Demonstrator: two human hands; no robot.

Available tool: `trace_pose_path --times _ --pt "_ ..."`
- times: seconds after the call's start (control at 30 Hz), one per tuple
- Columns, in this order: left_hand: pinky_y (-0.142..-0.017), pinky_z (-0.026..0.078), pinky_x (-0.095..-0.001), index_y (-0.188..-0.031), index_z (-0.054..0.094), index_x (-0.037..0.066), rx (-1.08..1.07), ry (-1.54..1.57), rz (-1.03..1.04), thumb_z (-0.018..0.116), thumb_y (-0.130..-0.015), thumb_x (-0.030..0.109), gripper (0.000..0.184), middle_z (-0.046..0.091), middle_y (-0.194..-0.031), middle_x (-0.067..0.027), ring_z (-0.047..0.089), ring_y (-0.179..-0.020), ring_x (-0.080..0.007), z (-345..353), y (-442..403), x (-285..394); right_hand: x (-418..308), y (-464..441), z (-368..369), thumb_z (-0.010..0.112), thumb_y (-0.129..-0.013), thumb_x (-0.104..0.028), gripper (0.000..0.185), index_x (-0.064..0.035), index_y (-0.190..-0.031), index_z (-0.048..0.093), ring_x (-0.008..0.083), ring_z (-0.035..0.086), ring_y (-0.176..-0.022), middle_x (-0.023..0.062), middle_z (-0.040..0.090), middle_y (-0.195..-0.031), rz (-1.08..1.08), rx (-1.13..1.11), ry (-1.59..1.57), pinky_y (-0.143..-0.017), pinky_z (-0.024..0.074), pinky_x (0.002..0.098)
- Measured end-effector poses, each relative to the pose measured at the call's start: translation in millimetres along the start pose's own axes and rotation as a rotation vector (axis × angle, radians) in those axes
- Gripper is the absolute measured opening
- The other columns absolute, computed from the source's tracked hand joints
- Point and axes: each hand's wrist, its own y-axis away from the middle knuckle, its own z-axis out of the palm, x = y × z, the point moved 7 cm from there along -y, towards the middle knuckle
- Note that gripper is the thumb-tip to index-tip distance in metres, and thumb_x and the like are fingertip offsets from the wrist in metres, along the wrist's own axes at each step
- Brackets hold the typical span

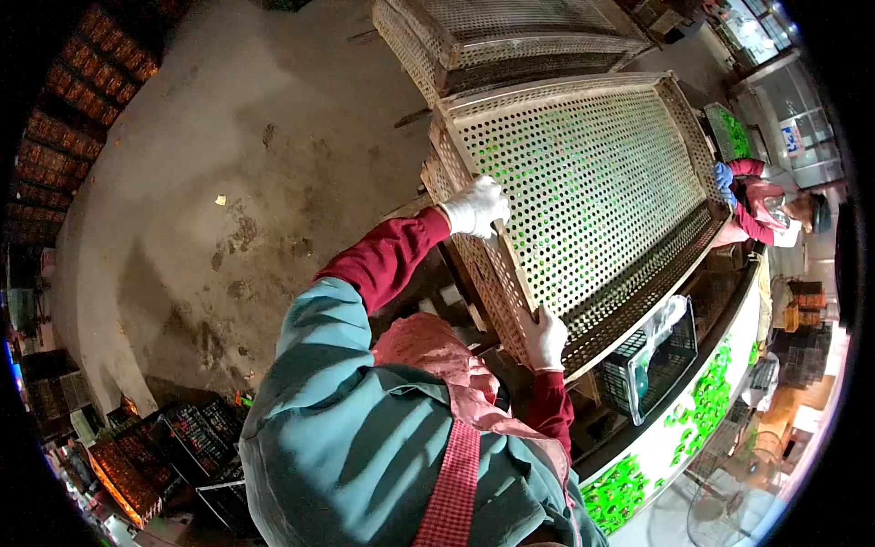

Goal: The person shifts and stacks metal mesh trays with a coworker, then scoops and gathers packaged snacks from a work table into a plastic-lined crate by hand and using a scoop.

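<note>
- Right hand (549,340): gloved, gripping the near rim of the perforated tray (583,182) by one corner; a slipping glove could drop that corner.
- Left hand (478,207): curled over the same rim, farther along; uneven force could twist the tray.
- Tray: between two workers; support beneath cannot be told.
- Black crate (623,372): near the tray's side; a sideways swing could knock it.
- Co-worker's blue-gloved hand (725,175): at the far end; mistimed effort could jerk the load.

tray (583,164): matt, perforated | gloves (473,208): matt cloth | crate (618,377): plastic
</note>
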Motion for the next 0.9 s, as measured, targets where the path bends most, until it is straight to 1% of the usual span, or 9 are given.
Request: trace_pose_path --times 0.07,0.33,0.4,0.47,0.57,0.67,0.73,0.83,0.9 --pt "-0.089 0.044 -0.0318 -0.092 0.071 0.022 -0.189 -0.093 -0.079 0.081 -0.067 0.037 0.032 0.058 -0.082 0.0042 0.05 -0.081 -0.0132 6 -5 2 -3 1 -8 0.068 -0.082 -0.049 0.051 -0.0034 -0.067 0.051 0.0329 0.057 -0.052 0.0163 0.055 -0.059 -0.009 0.018 -0.036 -0.049 0.0443 0.0388" --pt "-0.097 0.039 -0.0412 -0.086 0.07 0.019 0.048 0.072 -0.047 0.078 -0.06 0.024 0.028 0.06 -0.081 0.0004 0.055 -0.087 -0.0199 14 2 -2 -4 0 -6 0.068 -0.082 -0.047 0.049 -0.0046 -0.067 0.05 0.0306 0.057 -0.05 0.014 0.054 -0.057 -0.061 0.0 0.043 -0.047 0.0436 0.0387" --pt "-0.098 0.035 -0.0442 -0.083 0.068 0.019 0.29 0.11 0.064 0.075 -0.064 0.019 0.02 0.061 -0.087 -0.0008 0.055 -0.09 -0.0215 5 9 1 -3 1 -6 0.072 -0.079 -0.045 0.051 -0.003 -0.063 0.048 0.0323 0.053 -0.048 0.0151 0.05 -0.054 -0.041 0.066 -0.003 -0.047 0.041 0.0404" --pt "-0.098 0.033 -0.0452 -0.083 0.067 0.019 0.184 0.176 0.068 0.072 -0.066 0.015 0.018 0.061 -0.09 -0.0016 0.053 -0.095 -0.023 -2 7 1 -1 2 -6 0.069 -0.08 -0.048 0.049 -0.0049 -0.064 0.05 0.0324 0.056 -0.051 0.0136 0.052 -0.056 -0.023 0.07 -0.016 -0.048 0.0439 0.0412" --pt "-0.098 0.032 -0.0455 -0.089 0.065 0.02 0.172 0.144 0.142 0.077 -0.065 0.023 0.027 0.059 -0.091 -0.0009 0.052 -0.096 -0.0233 -6 7 3 -5 4 -10 0.066 -0.081 -0.048 0.044 -0.0067 -0.072 0.054 0.0308 0.06 -0.061 0.0123 0.056 -0.066 0.059 0.028 -0.002 -0.055 0.0477 0.0428" --pt "-0.099 0.031 -0.0461 -0.092 0.064 0.02 0.148 0.192 0.191 0.081 -0.061 0.042 0.042 0.058 -0.09 -0.0014 0.051 -0.094 -0.0239 -14 8 5 -15 17 -23 0.071 -0.077 -0.044 0.039 -0.0081 -0.075 0.056 0.0284 0.06 -0.072 0.0092 0.057 -0.074 0.178 0.213 0.041 -0.062 0.0484 0.0402" --pt "-0.095 0.032 -0.0437 -0.091 0.063 0.021 0.243 0.202 0.278 0.065 -0.075 0.059 0.041 0.055 -0.086 -0.0014 0.05 -0.09 -0.024 -17 10 4 -11 26 -24 0.071 -0.077 -0.044 0.038 -0.0085 -0.075 0.056 0.0274 0.06 -0.075 0.009 0.057 -0.074 0.205 0.288 0.041 -0.064 0.048 0.039" --pt "-0.087 0.033 -0.0436 -0.08 0.063 0.022 0.327 0.253 0.258 0.047 -0.092 0.051 0.035 0.053 -0.078 0.0007 0.049 -0.082 -0.0238 -18 9 6 -9 32 -29 0.069 -0.079 -0.045 0.038 -0.0087 -0.078 0.058 0.0267 0.06 -0.075 0.0085 0.057 -0.075 0.218 0.308 0.011 -0.065 0.0481 0.0386" --pt "-0.088 0.035 -0.0408 -0.07 0.062 0.018 0.416 0.179 0.127 0.052 -0.09 0.042 0.033 0.056 -0.072 -0.0011 0.052 -0.079 -0.0239 -13 4 8 -8 32 -28 0.066 -0.081 -0.046 0.036 -0.011 -0.077 0.059 0.0263 0.06 -0.073 0.008 0.058 -0.074 0.227 0.293 0.021 -0.062 0.0488 0.0385"
